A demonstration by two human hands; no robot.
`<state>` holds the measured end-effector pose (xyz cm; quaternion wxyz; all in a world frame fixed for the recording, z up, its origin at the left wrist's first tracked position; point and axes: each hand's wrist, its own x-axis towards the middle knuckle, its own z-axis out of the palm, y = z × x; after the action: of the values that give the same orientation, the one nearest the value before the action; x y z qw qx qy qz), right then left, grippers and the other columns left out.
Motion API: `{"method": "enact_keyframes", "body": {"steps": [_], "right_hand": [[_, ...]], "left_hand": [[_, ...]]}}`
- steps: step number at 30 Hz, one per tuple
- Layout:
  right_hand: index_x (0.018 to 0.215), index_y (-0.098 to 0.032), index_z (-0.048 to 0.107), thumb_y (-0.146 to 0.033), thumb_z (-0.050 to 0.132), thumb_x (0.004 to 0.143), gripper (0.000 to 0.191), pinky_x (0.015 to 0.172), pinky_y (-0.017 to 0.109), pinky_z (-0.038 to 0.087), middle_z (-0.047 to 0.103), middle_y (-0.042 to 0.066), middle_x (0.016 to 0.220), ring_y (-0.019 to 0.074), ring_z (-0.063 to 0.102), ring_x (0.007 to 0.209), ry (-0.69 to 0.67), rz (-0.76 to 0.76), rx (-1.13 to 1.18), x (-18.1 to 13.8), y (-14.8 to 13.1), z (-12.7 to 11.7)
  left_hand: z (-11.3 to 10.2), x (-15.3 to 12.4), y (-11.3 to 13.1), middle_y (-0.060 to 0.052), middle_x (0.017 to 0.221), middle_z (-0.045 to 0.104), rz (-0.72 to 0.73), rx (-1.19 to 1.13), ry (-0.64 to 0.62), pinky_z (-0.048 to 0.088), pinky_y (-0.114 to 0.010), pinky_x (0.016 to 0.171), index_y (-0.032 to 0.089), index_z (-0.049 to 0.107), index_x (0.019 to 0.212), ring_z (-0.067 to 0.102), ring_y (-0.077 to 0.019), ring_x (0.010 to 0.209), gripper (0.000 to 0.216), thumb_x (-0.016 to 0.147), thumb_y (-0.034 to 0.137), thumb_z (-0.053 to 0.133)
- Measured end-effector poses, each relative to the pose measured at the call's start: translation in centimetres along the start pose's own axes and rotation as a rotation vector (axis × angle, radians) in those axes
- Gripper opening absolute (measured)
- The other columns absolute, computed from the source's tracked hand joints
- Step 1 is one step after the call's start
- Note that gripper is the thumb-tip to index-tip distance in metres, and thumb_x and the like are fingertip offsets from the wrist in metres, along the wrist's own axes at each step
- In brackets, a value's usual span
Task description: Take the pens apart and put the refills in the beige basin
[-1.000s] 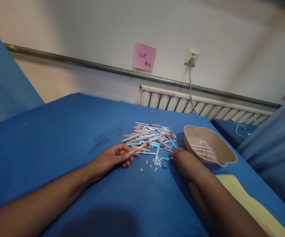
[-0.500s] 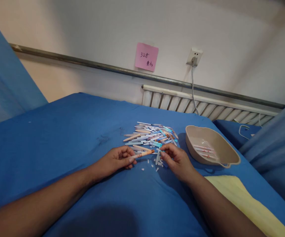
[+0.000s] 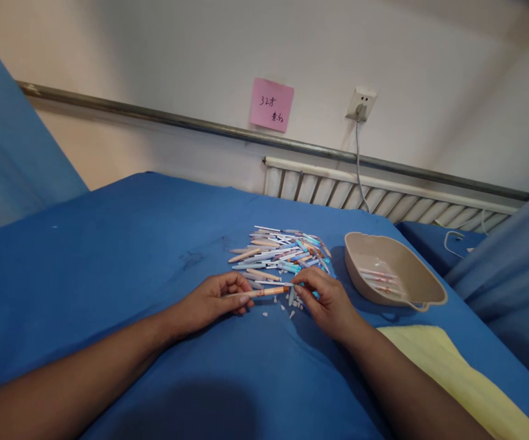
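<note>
A heap of pens and pen parts (image 3: 279, 251) in blue, white and peach lies on the blue cloth (image 3: 122, 256). My left hand (image 3: 212, 297) rests on the cloth just before the heap and grips a peach pen barrel (image 3: 264, 292) that points right. My right hand (image 3: 325, 297) pinches a thin white refill (image 3: 277, 283) with thumb and forefinger, right at the barrel's orange end. Small white caps (image 3: 287, 310) lie scattered under both hands.
A beige tray (image 3: 411, 292) with a few finished pens stands right of the heap. A yellow cloth (image 3: 457, 366) lies at the near right. Behind are a radiator (image 3: 383, 198), a wall socket with cable (image 3: 360, 105) and a pink note (image 3: 271, 104).
My right hand came back from beside the tray to the heap, picked up a thin refill and brought it to the end of the barrel in my left hand.
</note>
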<state>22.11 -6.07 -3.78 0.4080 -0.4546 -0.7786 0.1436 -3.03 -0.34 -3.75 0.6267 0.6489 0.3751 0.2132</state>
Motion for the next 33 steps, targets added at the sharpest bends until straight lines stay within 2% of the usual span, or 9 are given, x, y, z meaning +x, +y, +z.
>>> {"method": "enact_keyframes", "body": {"steps": [4,10,26,33], "right_hand": [[0.094,-0.020,0.060,-0.018,0.048,0.088,0.013,0.075,0.027,0.044,0.061,0.004,0.088,0.0156,0.056,0.083,0.072,0.013,-0.002,-0.01,0.12,-0.20],[0.095,-0.020,0.059,-0.014,0.048,0.087,0.015,0.075,0.028,0.044,0.060,0.005,0.087,0.0162,0.056,0.084,0.017,-0.026,-0.024,-0.08,0.26,-0.18],[0.099,-0.020,0.058,-0.013,0.047,0.088,0.017,0.079,0.031,0.046,0.059,0.007,0.092,0.0175,0.055,0.089,0.023,-0.071,-0.049,-0.11,0.34,-0.18],[0.099,-0.020,0.057,-0.012,0.046,0.088,0.017,0.080,0.031,0.046,0.058,0.007,0.093,0.0174,0.055,0.091,-0.020,-0.067,-0.073,-0.10,0.34,-0.11]], "left_hand": [[-0.04,0.11,-0.13,-0.002,0.079,0.067,0.002,-0.055,0.007,0.046,-0.025,0.065,0.016,0.057,0.088,0.059,-0.0114,0.065,0.023,0.077,0.035,0.066],[-0.13,0.22,-0.24,-0.002,0.078,0.067,0.000,-0.081,0.001,0.046,-0.024,0.063,0.015,0.056,0.088,0.059,-0.0108,0.064,0.026,0.076,0.035,0.067],[-0.06,0.17,-0.23,-0.002,0.078,0.067,0.000,-0.075,0.006,0.045,-0.024,0.063,0.015,0.055,0.089,0.059,-0.0105,0.065,0.026,0.077,0.035,0.066],[-0.14,0.26,-0.41,-0.002,0.079,0.067,0.004,-0.071,0.001,0.046,-0.024,0.064,0.015,0.055,0.090,0.059,-0.0105,0.066,0.025,0.078,0.034,0.065]]}}
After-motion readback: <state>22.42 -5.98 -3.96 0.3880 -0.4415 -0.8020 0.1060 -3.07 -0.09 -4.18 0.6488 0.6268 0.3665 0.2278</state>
